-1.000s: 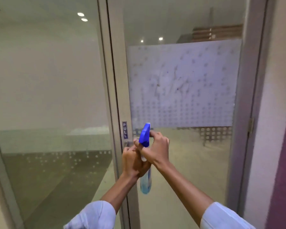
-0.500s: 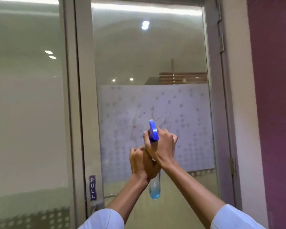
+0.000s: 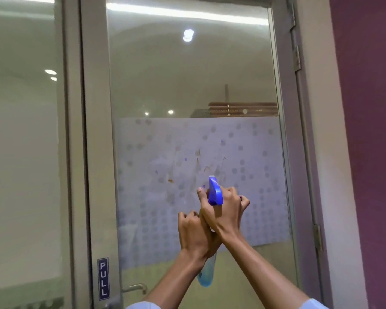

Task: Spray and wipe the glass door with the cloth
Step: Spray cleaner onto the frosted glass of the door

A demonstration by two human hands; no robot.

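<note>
a person stands close to a glass door (image 3: 187, 81), both bare forearms raised in front of it and crossing at the wrists. the right hand (image 3: 224, 208) is curled around the neck of a spray bottle (image 3: 215, 191), with its fingers wrapped over the front of the blue spray head. the left hand (image 3: 193, 233) sits just below and to the left, fingers curled in against the bottle's body behind the right wrist — it seems to grip the bottle, though the crossing right arm hides most of the contact. the lower end of the bottle, clear with pale blue liquid, hangs down between the two forearms. the nozzle faces the glass, near it, at about the middle of the door's height.

the middle of the door carries a frosted band (image 3: 198, 186) printed with rows of grey dots. on this band, just above and left of the bottle, are small brown smears and streaks (image 3: 197, 160) and a few tiny bluish specks. the hands and bottle cover part of the lower right area of the band.

on the grey door frame (image 3: 98, 152) at lower left is a dark vertical sign (image 3: 103, 278) reading "pull", and beside it a metal handle (image 3: 136, 287). hinges (image 3: 296, 59) show along the right edge, next to a purple wall (image 3: 370, 130). to the left is a fixed glass panel (image 3: 20, 152). ceiling lights reflect in the glass. light blue sleeves (image 3: 314, 304) show at the bottom edge. no cloth is in view.
</note>
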